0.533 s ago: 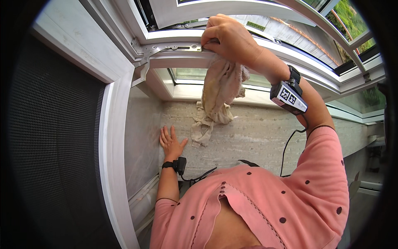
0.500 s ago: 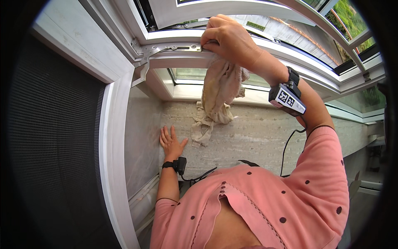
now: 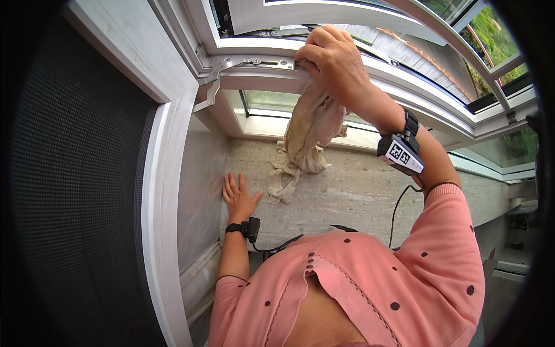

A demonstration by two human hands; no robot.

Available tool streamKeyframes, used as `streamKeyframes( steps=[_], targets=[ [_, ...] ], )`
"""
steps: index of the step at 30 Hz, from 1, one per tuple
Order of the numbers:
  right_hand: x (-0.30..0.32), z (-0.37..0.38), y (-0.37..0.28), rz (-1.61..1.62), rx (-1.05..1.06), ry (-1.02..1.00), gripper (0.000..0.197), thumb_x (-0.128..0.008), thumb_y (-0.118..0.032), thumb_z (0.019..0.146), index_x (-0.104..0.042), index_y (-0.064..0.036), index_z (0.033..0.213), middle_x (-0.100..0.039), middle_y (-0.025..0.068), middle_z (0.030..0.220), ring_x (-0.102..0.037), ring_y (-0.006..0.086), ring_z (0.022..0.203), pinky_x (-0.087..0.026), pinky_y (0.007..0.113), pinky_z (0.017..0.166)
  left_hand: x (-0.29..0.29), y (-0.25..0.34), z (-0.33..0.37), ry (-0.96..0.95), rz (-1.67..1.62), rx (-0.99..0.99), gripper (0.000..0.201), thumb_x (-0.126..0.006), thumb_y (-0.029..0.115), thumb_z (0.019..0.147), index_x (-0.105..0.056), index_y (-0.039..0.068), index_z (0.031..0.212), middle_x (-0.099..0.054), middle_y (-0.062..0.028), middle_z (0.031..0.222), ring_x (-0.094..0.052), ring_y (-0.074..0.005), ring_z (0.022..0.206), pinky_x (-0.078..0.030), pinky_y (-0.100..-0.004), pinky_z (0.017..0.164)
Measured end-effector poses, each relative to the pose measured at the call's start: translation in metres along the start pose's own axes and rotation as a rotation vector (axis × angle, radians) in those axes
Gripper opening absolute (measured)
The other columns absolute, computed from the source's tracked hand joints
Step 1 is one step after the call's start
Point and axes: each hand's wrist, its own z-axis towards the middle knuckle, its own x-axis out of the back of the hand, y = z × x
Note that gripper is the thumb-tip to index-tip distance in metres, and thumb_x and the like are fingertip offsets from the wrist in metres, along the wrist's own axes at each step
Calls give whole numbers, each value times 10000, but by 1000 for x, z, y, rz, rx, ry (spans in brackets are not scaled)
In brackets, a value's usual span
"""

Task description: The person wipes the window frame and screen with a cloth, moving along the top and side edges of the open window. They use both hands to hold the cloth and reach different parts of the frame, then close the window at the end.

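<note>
A stained, pale cloth point(image 3: 309, 124) hangs from my right hand point(image 3: 338, 66), whose fingers are curled around its upper end on the window frame point(image 3: 263, 75). The cloth's lower end reaches down to the stone sill point(image 3: 352, 191). Close beside my fingertips, a metal hinge arm point(image 3: 248, 62) runs along the frame's top face. My left hand point(image 3: 238, 195) rests flat on the sill with its fingers spread, by the grey side wall. It holds nothing.
The open window sash point(image 3: 347, 17) stands beyond the frame. A dark mesh screen in a white frame point(image 3: 170, 173) rises on the left. A black cable point(image 3: 398, 214) hangs from the device on my right wrist point(image 3: 400, 153). Pipes point(image 3: 199, 277) run low at the left.
The window frame and screen have shifted slightly right and down in view. My right hand, still gripping the cloth, appears a little farther right; my left hand stays on the sill.
</note>
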Motion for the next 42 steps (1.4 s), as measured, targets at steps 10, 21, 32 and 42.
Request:
streamKeyframes(
  steps=[10,21,32,42],
  targets=[
    [15,18,25,461,72,-260,43,-731,-109,771,-758,-116,803,-637,25,822,-603,226,873,-469,355,847,-2,-1,-1,4,-19,-6,998,-713,550,804,-197,127,1547,-90,-203,1605,-34,-377,1490,-73,-546,1179],
    [0,8,17,236,83,7,88,-774,-120,727,-725,-86,792,-585,38,794,-576,219,811,-487,354,731,6,3,1,-67,15,25,1008,-703,552,812,-176,116,1553,-77,-202,1604,-10,-378,1489,-42,-542,1183],
    [4,3,11,207,48,-69,91,-704,-171,804,-760,-107,835,-593,43,838,-563,217,881,-461,350,806,-4,-4,-2,6,-3,-13,1003,-713,544,801,-197,111,1543,-104,-215,1598,-45,-384,1485,-65,-546,1182],
    [9,9,24,381,79,-175,68,-719,-136,792,-764,-146,842,-607,21,859,-571,223,922,-443,362,829,-3,-2,-1,31,-11,-11,995,-721,544,791,-223,122,1542,-122,-213,1596,-60,-385,1484,-78,-545,1181]
  ],
)
